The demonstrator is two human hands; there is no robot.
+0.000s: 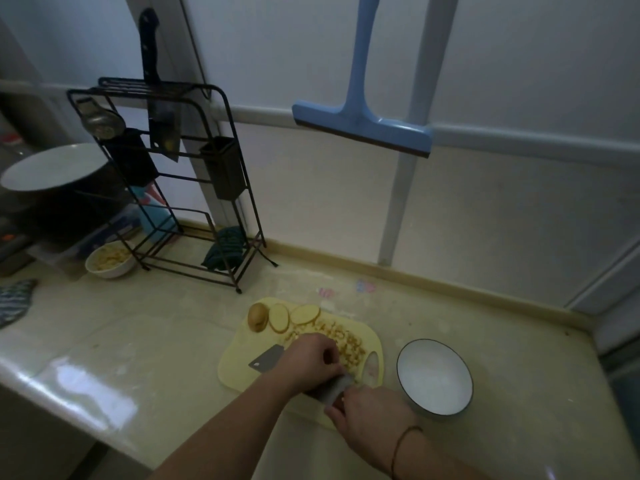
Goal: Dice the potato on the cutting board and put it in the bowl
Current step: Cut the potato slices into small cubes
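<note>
A yellow cutting board [235, 368] lies on the counter. At its far end are a potato end piece [257, 317] and two round potato slices [279, 318]. A heap of diced potato [346, 341] lies further right. My right hand [370, 414] grips the handle of a cleaver [266, 357], whose blade lies low across the board. My left hand [308, 362] sits on top of the blade with its fingers curled down over it, beside the diced pieces. The white bowl [434, 377] with a dark rim stands empty just right of the board.
A black wire rack [194, 188] holding another cleaver stands at the back left, with a small bowl of pale food [110, 259] beside it. A blue squeegee [362, 128] hangs on the wall. A wok and lid sit at the far left. The counter's front edge runs at the lower left.
</note>
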